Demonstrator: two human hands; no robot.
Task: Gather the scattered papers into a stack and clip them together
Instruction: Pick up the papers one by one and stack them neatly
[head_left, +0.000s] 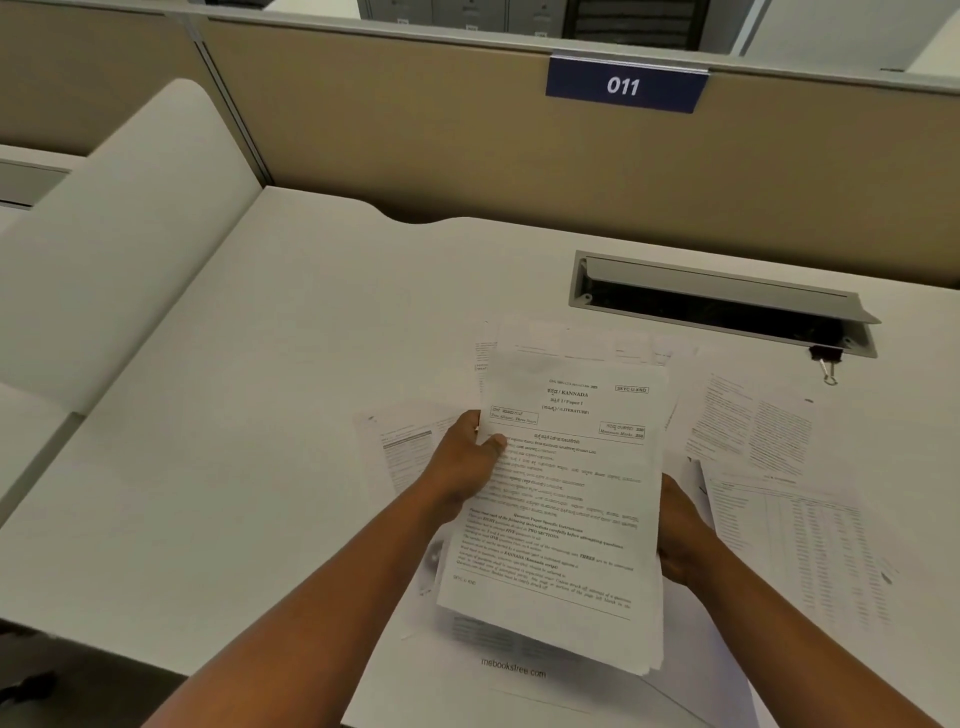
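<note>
**Stack in both hands above a desk of loose sheets**

I hold the stack (558, 514) between my two hands, lifted a little over the white desk (234, 415), its top page printed with an exam heading and dense lines of text. My left hand (465, 462) grips the stack's left edge near the top: the thumb (493, 444) lies curled over the front page, and the other fingers are hidden behind the paper. My right hand (680, 535) is at the right edge, lower down; its fingers go behind the sheets, and I cannot tell how they lie there.

Loose papers are spread on the desk around and under the stack. One sheet (400, 457) lies to the left, partly under my left wrist. Several pages (571, 345) fan out beyond the stack's top edge. Two more printed sheets (753, 431) lie to the right, the nearer one (800, 545) carrying a table of figures. A page (514, 675) with a web address sits below the stack at the desk's near edge.

A black binder clip (826, 358) rests on the desk at the right, just beside the corner of the open cable tray (727, 306), well apart from the stack. A blue plate (626, 85) reading 011 hangs on the beige partition behind.
</note>
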